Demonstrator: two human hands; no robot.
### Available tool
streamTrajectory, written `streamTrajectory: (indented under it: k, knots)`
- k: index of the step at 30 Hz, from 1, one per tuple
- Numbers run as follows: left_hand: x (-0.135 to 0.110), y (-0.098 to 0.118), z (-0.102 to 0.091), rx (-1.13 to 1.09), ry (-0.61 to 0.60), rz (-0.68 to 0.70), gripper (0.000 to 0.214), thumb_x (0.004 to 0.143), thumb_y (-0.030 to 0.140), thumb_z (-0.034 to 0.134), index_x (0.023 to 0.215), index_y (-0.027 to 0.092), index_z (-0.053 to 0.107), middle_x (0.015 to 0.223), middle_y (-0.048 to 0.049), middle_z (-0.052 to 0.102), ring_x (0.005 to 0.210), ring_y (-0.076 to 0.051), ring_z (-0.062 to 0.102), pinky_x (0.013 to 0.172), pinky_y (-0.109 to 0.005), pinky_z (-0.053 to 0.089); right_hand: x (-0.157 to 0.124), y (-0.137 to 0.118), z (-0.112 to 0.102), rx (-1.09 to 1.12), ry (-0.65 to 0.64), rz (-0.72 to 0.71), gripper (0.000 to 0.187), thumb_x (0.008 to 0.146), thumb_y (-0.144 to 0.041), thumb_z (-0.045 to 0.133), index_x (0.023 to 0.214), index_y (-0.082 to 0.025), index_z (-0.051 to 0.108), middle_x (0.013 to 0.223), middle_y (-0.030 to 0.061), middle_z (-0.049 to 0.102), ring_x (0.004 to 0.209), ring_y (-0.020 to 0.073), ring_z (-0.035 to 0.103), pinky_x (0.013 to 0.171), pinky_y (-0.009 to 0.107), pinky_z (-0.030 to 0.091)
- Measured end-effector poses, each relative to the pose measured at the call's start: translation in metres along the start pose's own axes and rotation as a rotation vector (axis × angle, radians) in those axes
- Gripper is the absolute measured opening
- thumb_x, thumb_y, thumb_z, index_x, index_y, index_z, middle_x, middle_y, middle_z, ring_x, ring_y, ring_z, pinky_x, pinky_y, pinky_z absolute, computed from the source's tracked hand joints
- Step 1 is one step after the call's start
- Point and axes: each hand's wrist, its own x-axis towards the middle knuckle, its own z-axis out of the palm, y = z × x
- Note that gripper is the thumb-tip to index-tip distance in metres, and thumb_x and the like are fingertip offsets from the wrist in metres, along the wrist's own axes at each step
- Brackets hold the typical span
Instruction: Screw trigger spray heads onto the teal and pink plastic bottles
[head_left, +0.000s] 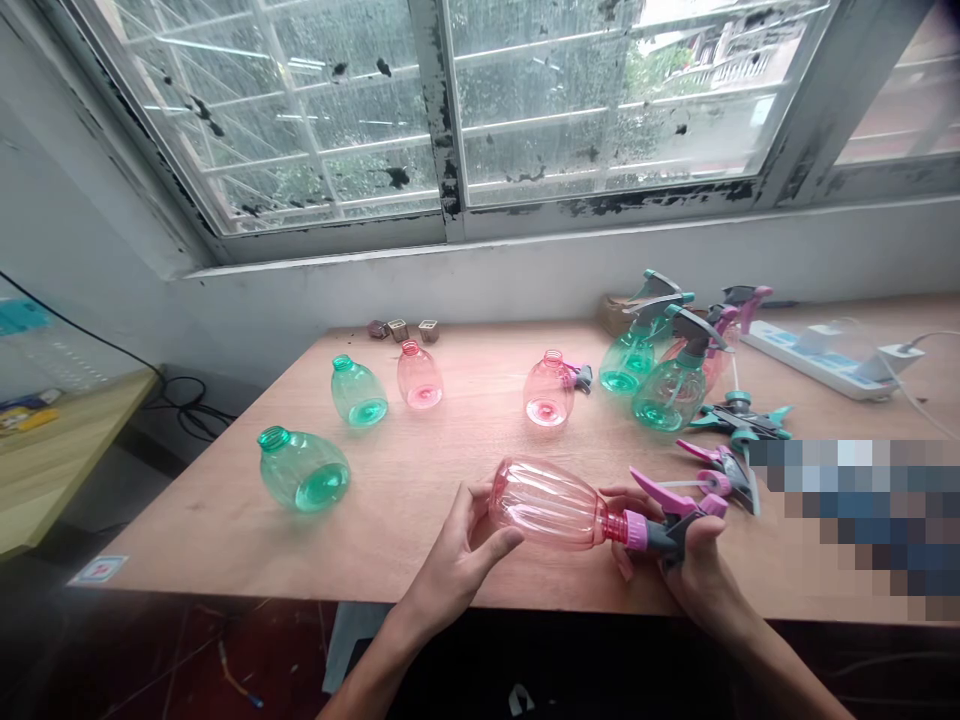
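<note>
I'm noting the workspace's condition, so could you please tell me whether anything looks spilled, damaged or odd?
The window frame looks damaged, with dark patches where paint seems lost. Dark blotches also mark the glass. I see no spill on the table, and the held bottle looks intact.

Seemingly a workroom, wooden table [225,545], spray bottles [671,393], power strip [814,362], peeling barred window [360,130]

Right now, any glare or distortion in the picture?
Head view: window bright, white highlights streaking the held pink bottle; head view: blocky pixels covering part of the table's right side; head view: apparent wide-angle slant in the window frame.
</note>
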Motion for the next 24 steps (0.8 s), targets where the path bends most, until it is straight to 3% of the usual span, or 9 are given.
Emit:
streamTrajectory:
  k: [5, 10, 13, 17, 21, 24]
  knots:
    - [0.001, 0.001, 0.001, 0.01, 0.018, 0.0, 0.034, 0.092, 0.029, 0.077, 0.121, 0.026, 0.059, 0.161, -0.0087, 0.046, 0.15, -0.032, 0.041, 0.125, -0.05, 0.03, 0.001, 0.0, 0.003, 0.084, -0.061, 0.045, 0.103, 0.079, -0.097, 0.016, 0.115, -0.02, 0.072, 0.071, 0.0102, 0.071, 0.071, 0.0316, 0.072, 0.06, 0.041, 0.06]
    - [0.001, 0.003, 0.001, 0.074, 0.003, 0.014, 0.045, 0.095, 0.027, 0.073, 0.135, 0.026, 0.054, 0.149, -0.0094, 0.058, 0.145, -0.03, 0.048, 0.124, -0.048, 0.033, 0.002, -0.006, 0.007, 0.086, -0.072, 0.057, 0.105, 0.078, -0.097, 0.014, 0.115, -0.018, 0.072, 0.069, 0.0102, 0.07, 0.066, 0.0297, 0.07, 0.057, 0.039, 0.059]
    - [0.0, 0.005, 0.001, 0.049, -0.007, 0.001, 0.036, 0.095, 0.03, 0.073, 0.126, 0.023, 0.057, 0.143, -0.011, 0.062, 0.142, -0.031, 0.051, 0.121, -0.049, 0.037, 0.0, -0.01, 0.007, 0.003, -0.021, 0.044, 0.1, 0.081, -0.095, 0.015, 0.117, -0.02, 0.072, 0.07, 0.0099, 0.071, 0.066, 0.029, 0.07, 0.058, 0.038, 0.059]
    - [0.001, 0.005, 0.002, 0.006, -0.012, -0.004, 0.024, 0.097, 0.033, 0.069, 0.114, 0.022, 0.057, 0.15, -0.0131, 0.056, 0.148, -0.034, 0.043, 0.121, -0.051, 0.036, -0.001, -0.008, 0.005, 0.005, -0.005, 0.034, 0.099, 0.083, -0.093, 0.016, 0.119, -0.019, 0.071, 0.07, 0.0102, 0.071, 0.067, 0.0294, 0.07, 0.058, 0.038, 0.059]
    - [0.002, 0.002, 0.001, 0.04, -0.011, 0.005, 0.029, 0.095, 0.031, 0.073, 0.119, 0.023, 0.057, 0.155, -0.0109, 0.051, 0.147, -0.032, 0.043, 0.123, -0.051, 0.032, 0.001, -0.002, 0.003, 0.073, -0.069, 0.033, 0.1, 0.084, -0.093, 0.016, 0.121, -0.018, 0.07, 0.071, 0.01, 0.071, 0.069, 0.0296, 0.07, 0.061, 0.039, 0.059]
    - [0.002, -0.001, 0.0, 0.061, -0.019, 0.008, 0.035, 0.095, 0.031, 0.073, 0.123, 0.024, 0.054, 0.15, -0.0109, 0.056, 0.143, -0.031, 0.048, 0.122, -0.051, 0.033, 0.0, 0.001, 0.001, 0.052, -0.04, 0.003, 0.095, 0.086, -0.091, 0.02, 0.121, -0.018, 0.07, 0.072, 0.0093, 0.071, 0.07, 0.0297, 0.07, 0.064, 0.04, 0.059]
